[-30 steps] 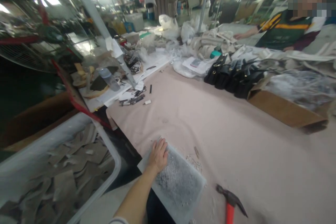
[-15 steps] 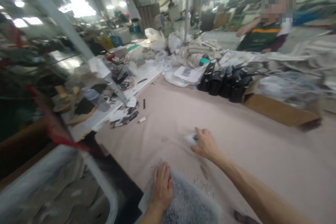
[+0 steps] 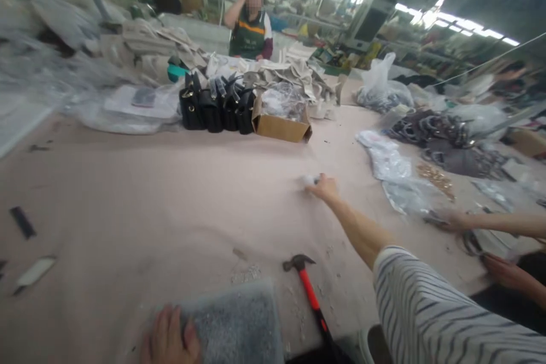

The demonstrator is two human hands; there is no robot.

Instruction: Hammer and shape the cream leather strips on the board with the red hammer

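My left hand [image 3: 171, 336] lies flat with its fingers stretched out on the left edge of a grey, speckled slab [image 3: 239, 321]. Out over the pinkish table cover, my right arm reaches forward. The fingers of my right hand [image 3: 326, 186] are closed on a small whitish object [image 3: 310, 181] with a dark part, too blurred to name. A claw hammer [image 3: 309, 289] with a red and black handle rests to the right of the slab. Tiny shiny bits [image 3: 247, 274] are scattered by the slab's far edge.
Black handbags [image 3: 215, 108] stand beside a cardboard box [image 3: 282, 125] at the back. Plastic bags [image 3: 390, 168] and small gold-coloured pieces [image 3: 435, 179] lie to the right, near a co-worker's hands [image 3: 454, 220]. Another person [image 3: 251, 34] is behind the table.
The view has swung to the right, bringing the hammer and the co-worker's hands into sight. My right hand has moved across the table with the small object; my left stays on the slab.
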